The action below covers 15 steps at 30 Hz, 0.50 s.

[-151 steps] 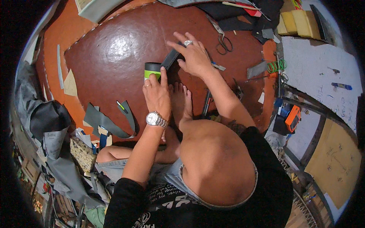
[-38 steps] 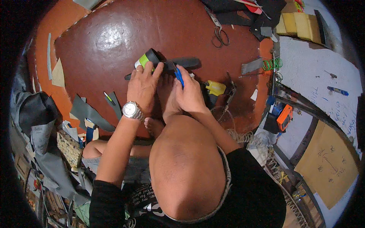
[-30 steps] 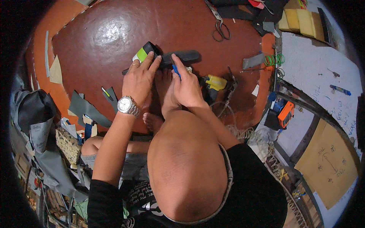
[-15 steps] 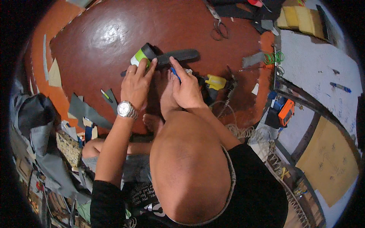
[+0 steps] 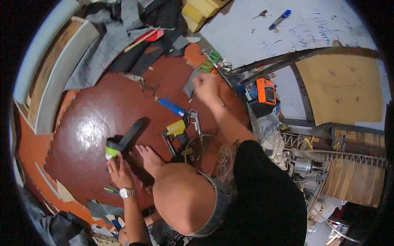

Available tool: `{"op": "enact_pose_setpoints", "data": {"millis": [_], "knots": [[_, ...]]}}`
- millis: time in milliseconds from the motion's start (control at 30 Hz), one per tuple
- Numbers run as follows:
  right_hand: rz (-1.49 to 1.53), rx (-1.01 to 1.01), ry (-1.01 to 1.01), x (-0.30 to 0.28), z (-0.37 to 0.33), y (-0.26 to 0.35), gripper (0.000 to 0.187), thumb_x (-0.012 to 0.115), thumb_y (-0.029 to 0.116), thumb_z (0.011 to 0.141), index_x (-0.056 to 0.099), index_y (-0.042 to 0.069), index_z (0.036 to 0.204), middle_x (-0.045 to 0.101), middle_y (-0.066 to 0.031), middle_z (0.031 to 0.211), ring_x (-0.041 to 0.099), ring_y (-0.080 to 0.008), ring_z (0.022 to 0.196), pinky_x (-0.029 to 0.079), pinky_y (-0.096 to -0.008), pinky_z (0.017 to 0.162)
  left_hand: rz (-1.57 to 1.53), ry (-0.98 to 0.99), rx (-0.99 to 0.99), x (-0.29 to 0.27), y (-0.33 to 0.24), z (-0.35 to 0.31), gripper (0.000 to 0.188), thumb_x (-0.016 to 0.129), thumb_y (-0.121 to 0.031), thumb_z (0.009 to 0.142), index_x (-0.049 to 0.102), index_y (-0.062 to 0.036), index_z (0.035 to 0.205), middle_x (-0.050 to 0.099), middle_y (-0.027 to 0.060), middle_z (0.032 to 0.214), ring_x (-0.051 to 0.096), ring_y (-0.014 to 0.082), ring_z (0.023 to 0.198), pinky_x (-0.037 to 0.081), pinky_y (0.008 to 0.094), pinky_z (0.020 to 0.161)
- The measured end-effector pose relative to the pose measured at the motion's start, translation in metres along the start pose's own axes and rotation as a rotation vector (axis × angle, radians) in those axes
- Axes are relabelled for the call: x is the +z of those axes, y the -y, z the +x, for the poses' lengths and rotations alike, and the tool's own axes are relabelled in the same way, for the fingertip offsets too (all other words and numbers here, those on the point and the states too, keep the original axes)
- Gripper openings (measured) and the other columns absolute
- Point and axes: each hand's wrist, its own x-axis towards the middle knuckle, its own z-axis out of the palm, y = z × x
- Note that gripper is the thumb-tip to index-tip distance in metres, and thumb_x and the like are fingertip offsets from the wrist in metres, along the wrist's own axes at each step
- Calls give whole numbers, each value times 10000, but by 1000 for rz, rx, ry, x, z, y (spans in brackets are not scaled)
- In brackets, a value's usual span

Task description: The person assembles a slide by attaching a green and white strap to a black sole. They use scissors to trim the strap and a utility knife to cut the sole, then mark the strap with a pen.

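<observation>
My left hand (image 5: 120, 172), with a watch on its wrist, closes its fingers on the white end of a rounded black, green and white piece (image 5: 111, 151). A flat black strip (image 5: 132, 133) extends from that piece up and to the right. My right hand (image 5: 207, 88) is stretched out far to the right, over a grey flat scrap (image 5: 190, 84) beside a green coiled cord (image 5: 210, 61). Its fingers are smeared by motion, so their grip is unclear. Between my hands lie a blue tool (image 5: 171, 107) and a yellow-and-black air stapler (image 5: 176, 128).
Scissors (image 5: 148, 85) lie on the red-brown floor (image 5: 78, 151). Dark fabric scraps (image 5: 102, 45) and yellow foam (image 5: 201, 11) are at the far side. An orange box (image 5: 266, 91) stands at right, near a brown pattern sheet (image 5: 344, 88). A clear hose (image 5: 223, 158) coils by my knee.
My view has turned right. My right hand has left the black strip and reached out to the right. The blue tool, earlier in that hand, now lies by the air stapler.
</observation>
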Motion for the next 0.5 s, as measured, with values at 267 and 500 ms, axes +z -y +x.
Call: {"op": "enact_pose_setpoints", "data": {"millis": [267, 500], "knots": [[-313, 89, -653, -234, 190, 2, 356, 700, 376, 925, 783, 36, 992, 752, -212, 1008, 716, -437, 932, 561, -537, 806, 69, -56, -34, -5, -18, 11, 507, 621, -18, 858, 684, -59, 1359, 669, 196, 1251, 577, 447, 1240, 466, 527, 1096], [-660, 304, -462, -284, 225, 37, 416, 731, 428, 911, 793, 53, 1079, 766, -211, 1106, 739, -405, 1054, 590, -489, 869, 36, -127, -135, -6, -29, 13, 428, 603, -8, 885, 715, -51, 1295, 678, 188, 1280, 574, 459, 1265, 446, 541, 1119]]}}
